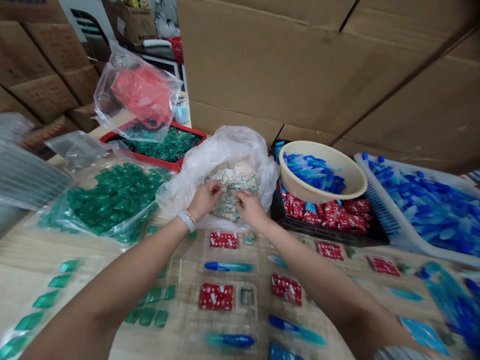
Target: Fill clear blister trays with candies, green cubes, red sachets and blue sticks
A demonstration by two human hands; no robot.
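- Small printed packets are lying heaped at the clock's centre, probably handling light, slippery and slightly stiff, likely suiting a fingertip pinch at their edges.
- At six o'clock, glossy red sachets and smooth, tapering blue plastic pieces are resting in clear trays.
- The left hand and right hand are hovering over the heap, fingers curling; whether either is gripping a packet, I cannot tell.
- Toward twelve, a soft, crumpled white bag is surrounding the packets.
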